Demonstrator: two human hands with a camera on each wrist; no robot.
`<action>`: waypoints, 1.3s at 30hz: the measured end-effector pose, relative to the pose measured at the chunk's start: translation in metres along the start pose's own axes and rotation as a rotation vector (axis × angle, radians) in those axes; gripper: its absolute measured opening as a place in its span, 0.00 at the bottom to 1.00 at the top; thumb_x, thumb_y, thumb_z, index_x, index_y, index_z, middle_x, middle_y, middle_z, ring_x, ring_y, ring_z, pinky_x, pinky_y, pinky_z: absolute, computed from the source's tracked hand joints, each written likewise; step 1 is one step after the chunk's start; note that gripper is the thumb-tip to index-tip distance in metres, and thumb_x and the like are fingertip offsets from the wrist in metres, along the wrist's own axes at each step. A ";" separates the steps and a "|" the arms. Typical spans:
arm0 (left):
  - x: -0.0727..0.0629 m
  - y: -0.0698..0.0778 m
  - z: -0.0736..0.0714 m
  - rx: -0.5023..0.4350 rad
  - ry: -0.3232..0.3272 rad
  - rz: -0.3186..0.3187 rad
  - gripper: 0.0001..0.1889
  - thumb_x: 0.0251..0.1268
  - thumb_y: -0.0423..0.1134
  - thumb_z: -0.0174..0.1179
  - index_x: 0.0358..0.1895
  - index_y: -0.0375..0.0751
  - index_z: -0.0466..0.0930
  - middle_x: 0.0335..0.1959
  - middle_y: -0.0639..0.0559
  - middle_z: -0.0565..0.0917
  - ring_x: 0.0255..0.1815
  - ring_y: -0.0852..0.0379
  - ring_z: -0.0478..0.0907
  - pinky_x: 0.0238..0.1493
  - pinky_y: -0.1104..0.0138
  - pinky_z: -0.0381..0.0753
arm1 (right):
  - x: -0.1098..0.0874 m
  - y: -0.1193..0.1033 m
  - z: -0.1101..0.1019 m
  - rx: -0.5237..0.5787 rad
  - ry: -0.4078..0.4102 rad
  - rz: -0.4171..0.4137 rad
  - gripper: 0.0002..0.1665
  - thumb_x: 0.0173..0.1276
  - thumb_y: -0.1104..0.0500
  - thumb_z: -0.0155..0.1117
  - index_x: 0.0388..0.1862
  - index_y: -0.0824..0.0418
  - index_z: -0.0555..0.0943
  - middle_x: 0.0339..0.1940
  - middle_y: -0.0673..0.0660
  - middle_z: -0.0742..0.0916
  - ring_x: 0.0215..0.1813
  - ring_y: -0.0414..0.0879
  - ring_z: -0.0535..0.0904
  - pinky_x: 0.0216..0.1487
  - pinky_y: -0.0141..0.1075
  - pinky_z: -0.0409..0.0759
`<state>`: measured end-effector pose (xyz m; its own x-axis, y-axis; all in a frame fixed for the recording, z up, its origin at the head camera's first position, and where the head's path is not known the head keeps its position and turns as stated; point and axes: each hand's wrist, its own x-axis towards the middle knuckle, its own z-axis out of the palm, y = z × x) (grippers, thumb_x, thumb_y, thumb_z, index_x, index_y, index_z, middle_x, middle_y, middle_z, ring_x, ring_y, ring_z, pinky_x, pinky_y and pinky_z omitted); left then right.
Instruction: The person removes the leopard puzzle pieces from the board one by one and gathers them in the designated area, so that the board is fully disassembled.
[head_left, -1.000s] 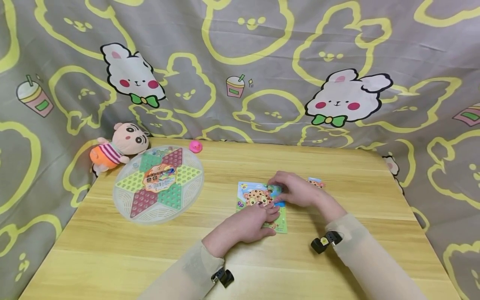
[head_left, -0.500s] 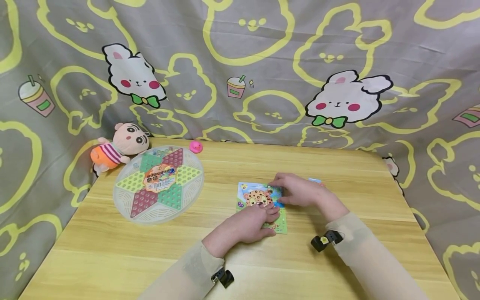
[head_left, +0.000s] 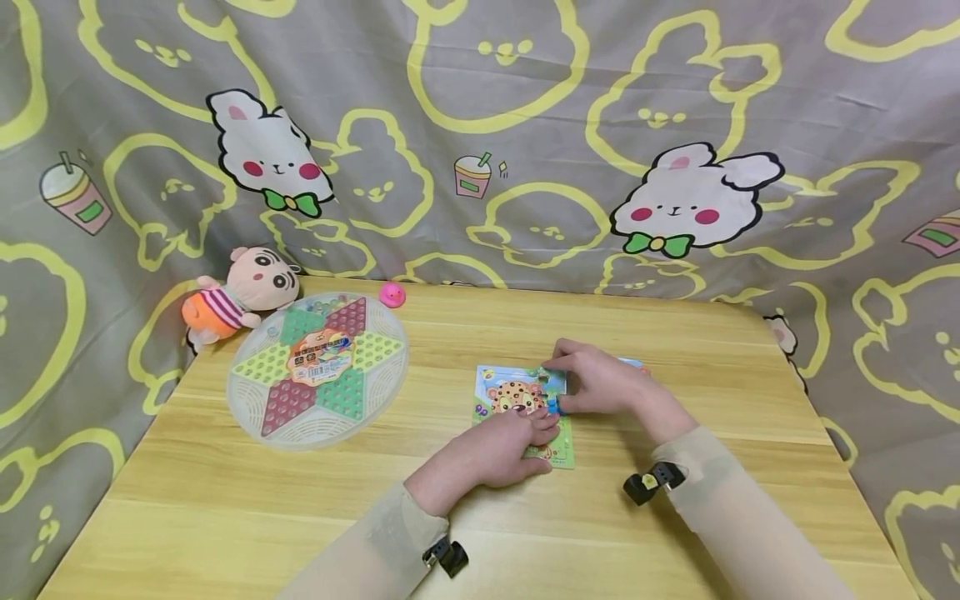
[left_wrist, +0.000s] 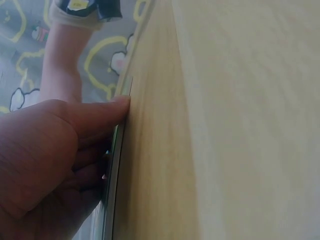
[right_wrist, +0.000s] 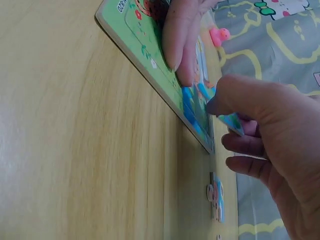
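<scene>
A jigsaw puzzle board (head_left: 513,390) with a spotted cartoon animal on a green and blue picture lies on the table. My left hand (head_left: 513,446) rests on its lower part, fingers spread across the picture and the thumb at the near edge. In the left wrist view, the thumb (left_wrist: 100,116) lies against the board's thin edge. At the board's upper right corner, my right hand (head_left: 600,379) pinches a small blue-green puzzle piece (right_wrist: 231,123) between thumb and fingers. That piece is tilted over the corner; part of it is hidden by the hand.
Behind the right wrist, a puzzle piece (head_left: 636,362) lies on the wooden table (head_left: 720,333), partly covered. To the left is a round Chinese checkers board (head_left: 382,392), with a plush doll (head_left: 240,292) and a pink toy duck (head_left: 392,294) beyond. A patterned curtain (head_left: 525,242) hangs behind.
My right hand has shifted slightly right at the board's upper right corner, uncovering more of that corner. The left hand has kept its place on the board.
</scene>
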<state>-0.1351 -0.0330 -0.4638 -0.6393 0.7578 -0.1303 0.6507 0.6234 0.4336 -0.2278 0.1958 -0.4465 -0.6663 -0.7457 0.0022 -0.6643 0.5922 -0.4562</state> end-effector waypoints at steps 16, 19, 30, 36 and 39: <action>0.001 0.001 0.000 -0.007 0.001 0.000 0.30 0.78 0.51 0.63 0.77 0.43 0.72 0.80 0.53 0.66 0.82 0.54 0.58 0.82 0.57 0.56 | -0.022 0.001 -0.019 0.186 0.131 0.016 0.31 0.54 0.65 0.80 0.60 0.64 0.88 0.45 0.47 0.85 0.41 0.51 0.81 0.40 0.45 0.85; 0.001 0.001 0.000 -0.001 0.002 0.001 0.31 0.78 0.51 0.63 0.77 0.43 0.72 0.80 0.52 0.66 0.82 0.54 0.59 0.82 0.57 0.56 | -0.029 0.002 -0.024 0.172 0.154 0.007 0.31 0.54 0.63 0.80 0.60 0.63 0.88 0.46 0.46 0.85 0.42 0.50 0.82 0.42 0.47 0.86; 0.001 0.000 0.002 0.000 0.006 0.004 0.31 0.78 0.52 0.63 0.78 0.43 0.71 0.80 0.52 0.66 0.82 0.55 0.58 0.82 0.56 0.55 | -0.064 0.013 -0.046 0.123 0.253 -0.009 0.29 0.52 0.66 0.82 0.56 0.62 0.89 0.47 0.50 0.85 0.40 0.51 0.80 0.36 0.46 0.83; 0.001 -0.001 0.001 0.001 0.012 0.012 0.31 0.78 0.52 0.63 0.77 0.42 0.71 0.80 0.51 0.66 0.82 0.54 0.58 0.82 0.56 0.55 | -0.083 0.028 -0.051 0.093 0.287 0.027 0.29 0.51 0.68 0.83 0.55 0.60 0.89 0.45 0.47 0.83 0.38 0.50 0.80 0.35 0.43 0.80; 0.001 0.000 0.001 0.001 0.011 0.016 0.31 0.78 0.51 0.63 0.77 0.42 0.71 0.80 0.51 0.66 0.82 0.54 0.58 0.82 0.56 0.55 | -0.093 0.036 -0.052 0.071 0.300 0.046 0.29 0.51 0.67 0.83 0.55 0.59 0.90 0.44 0.45 0.82 0.39 0.47 0.77 0.34 0.41 0.77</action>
<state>-0.1354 -0.0326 -0.4649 -0.6334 0.7654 -0.1140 0.6611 0.6118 0.4344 -0.2076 0.3023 -0.4165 -0.7724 -0.5889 0.2380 -0.6129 0.5927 -0.5225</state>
